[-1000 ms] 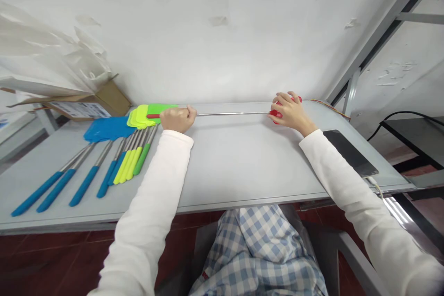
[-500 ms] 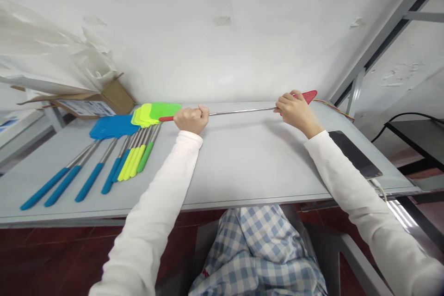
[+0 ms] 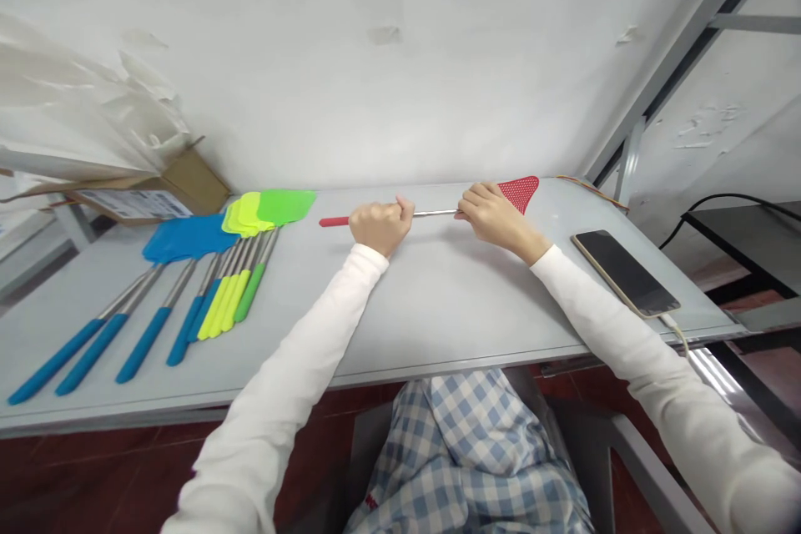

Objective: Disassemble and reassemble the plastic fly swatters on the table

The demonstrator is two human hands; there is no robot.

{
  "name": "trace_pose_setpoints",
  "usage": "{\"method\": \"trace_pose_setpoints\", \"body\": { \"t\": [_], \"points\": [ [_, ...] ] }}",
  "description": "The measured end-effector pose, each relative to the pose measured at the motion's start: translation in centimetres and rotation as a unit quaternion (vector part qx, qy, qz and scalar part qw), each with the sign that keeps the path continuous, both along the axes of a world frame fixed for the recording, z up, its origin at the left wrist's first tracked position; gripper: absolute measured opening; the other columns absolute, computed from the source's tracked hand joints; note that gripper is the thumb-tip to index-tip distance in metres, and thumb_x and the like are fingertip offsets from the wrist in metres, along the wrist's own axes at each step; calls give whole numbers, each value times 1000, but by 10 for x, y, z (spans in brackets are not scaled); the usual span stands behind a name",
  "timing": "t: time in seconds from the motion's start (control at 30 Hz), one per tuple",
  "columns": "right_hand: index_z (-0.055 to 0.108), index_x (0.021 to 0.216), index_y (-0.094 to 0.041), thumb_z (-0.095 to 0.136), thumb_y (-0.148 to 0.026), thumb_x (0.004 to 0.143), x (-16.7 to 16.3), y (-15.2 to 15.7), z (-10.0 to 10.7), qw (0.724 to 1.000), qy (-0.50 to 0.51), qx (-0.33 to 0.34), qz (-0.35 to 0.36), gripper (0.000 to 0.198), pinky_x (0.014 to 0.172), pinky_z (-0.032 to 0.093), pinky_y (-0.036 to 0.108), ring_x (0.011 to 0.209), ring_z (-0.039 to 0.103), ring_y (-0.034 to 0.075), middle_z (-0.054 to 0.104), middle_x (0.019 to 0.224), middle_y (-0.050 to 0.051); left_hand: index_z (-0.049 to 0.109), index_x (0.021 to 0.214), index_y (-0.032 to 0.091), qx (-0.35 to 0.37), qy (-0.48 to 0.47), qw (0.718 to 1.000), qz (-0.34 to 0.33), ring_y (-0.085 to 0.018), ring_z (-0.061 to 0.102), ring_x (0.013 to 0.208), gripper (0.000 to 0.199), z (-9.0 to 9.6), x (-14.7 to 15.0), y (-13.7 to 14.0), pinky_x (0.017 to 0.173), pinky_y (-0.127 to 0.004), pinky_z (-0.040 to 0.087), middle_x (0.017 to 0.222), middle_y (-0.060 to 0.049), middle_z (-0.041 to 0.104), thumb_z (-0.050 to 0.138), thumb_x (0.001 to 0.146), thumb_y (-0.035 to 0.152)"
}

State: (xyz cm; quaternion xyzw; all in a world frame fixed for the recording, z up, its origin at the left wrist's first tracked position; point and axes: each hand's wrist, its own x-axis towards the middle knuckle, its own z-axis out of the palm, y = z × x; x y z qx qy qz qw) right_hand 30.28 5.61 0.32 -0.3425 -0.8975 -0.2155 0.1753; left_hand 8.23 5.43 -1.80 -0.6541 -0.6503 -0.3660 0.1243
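Observation:
Between my hands, above the grey table [image 3: 431, 300], is a red fly swatter [image 3: 521, 191] with a thin metal telescoping rod. My left hand [image 3: 381, 225] is closed round its red handle, whose end sticks out to the left. My right hand [image 3: 491, 217] is closed at the other end, where the rod meets the perforated red head; part of the head is hidden behind the fingers. A short stretch of bare rod shows between the two hands. To the left lie fly swatters with blue heads [image 3: 188, 238], yellow heads [image 3: 245, 214] and a green head [image 3: 288, 205], their handles toward me.
A phone [image 3: 626, 271] with a white cable lies at the right of the table. An open cardboard box [image 3: 197, 179] stands at the back left, beside plastic sheeting [image 3: 75, 92]. A white wall [image 3: 400, 108] rises behind the table, and a dark shelf [image 3: 751, 242] stands at the right.
My hands have come closer together, so the rod showing between them is much shorter. The swatter's head has moved left and its handle right. The camera view has shifted slightly.

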Motion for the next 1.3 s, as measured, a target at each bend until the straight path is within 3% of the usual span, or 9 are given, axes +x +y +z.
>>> {"method": "trace_pose_setpoints", "body": {
  "t": [0.33, 0.43, 0.53, 0.6, 0.67, 0.8, 0.9, 1.03, 1.3],
  "points": [
    [65, 90, -16, 34, -23, 102, 3, -2, 4, 1000, -5, -6, -6, 35, 87, 38, 41, 91, 53, 25, 64, 87, 12, 62, 51, 17, -32, 18, 999, 24, -20, 51, 53, 46, 3, 7, -5, 58, -31, 23, 48, -11, 53, 43, 89, 35],
    [66, 106, -16, 38, -36, 101, 8, -5, 11, 1000, 13, 11, -19, 34, 97, 37, 45, 108, 54, 29, 66, 106, 15, 61, 50, 17, -19, 17, 1000, 13, -20, 51, 54, 46, 4, -2, 1, 58, -32, 24, 48, -10, 52, 43, 88, 36],
    [56, 131, -17, 43, -54, 97, 20, -5, 17, 989, 112, 47, -85, 52, 108, 29, 56, 135, 40, 37, 55, 134, 19, 57, 47, 19, 1, 6, 1000, 15, -19, 48, 52, 45, 3, -20, 6, 58, -32, 23, 44, -8, 47, 44, 87, 36],
    [50, 138, -16, 46, -63, 92, 30, 0, 18, 970, 210, 25, -117, 66, 107, 31, 61, 138, 38, 41, 51, 139, 22, 54, 46, 19, 19, -6, 999, 27, -18, 45, 51, 45, 1, -30, 9, 58, -32, 23, 42, -7, 43, 45, 86, 37],
    [54, 134, -17, 52, -68, 86, 37, 6, 14, 941, 317, -80, -91, 70, 101, 41, 58, 128, 50, 39, 58, 131, 21, 52, 44, 19, 19, -16, 999, 38, -17, 44, 50, 46, 0, -36, 10, 58, -32, 23, 41, -6, 41, 45, 85, 37],
    [69, 105, -21, 70, -67, 73, 37, 13, 2, 801, 495, -338, 4, 56, 85, 57, 47, 97, 68, 29, 73, 104, 11, 52, 43, 19, 9, -17, 999, 30, -18, 44, 49, 46, -4, -33, 11, 58, -32, 22, 40, -6, 40, 44, 86, 37],
    [71, 94, -22, 81, -59, 64, 30, 8, -1, 729, 566, -385, 17, 49, 82, 60, 44, 93, 70, 27, 75, 99, 8, 51, 42, 19, 20, -17, 999, 31, -17, 43, 47, 47, -7, -28, 9, 56, -32, 22, 39, -6, 40, 44, 86, 36],
    [71, 92, -21, 83, -54, 62, 24, -1, 1, 704, 594, -389, 23, 47, 79, 62, 44, 93, 70, 27, 75, 99, 7, 50, 42, 19, 4, -13, 999, 43, -18, 44, 47, 46, -6, -25, 5, 57, -32, 22, 41, -8, 43, 43, 85, 33],
    [71, 93, -20, 84, -52, 63, 24, -8, 8, 714, 584, -387, 13, 45, 76, 62, 42, 91, 71, 26, 75, 98, 7, 53, 43, 18, 27, -16, 999, 40, -17, 43, 47, 44, -12, -23, 4, 56, -31, 21, 39, -8, 43, 44, 84, 31]
  ]
}}
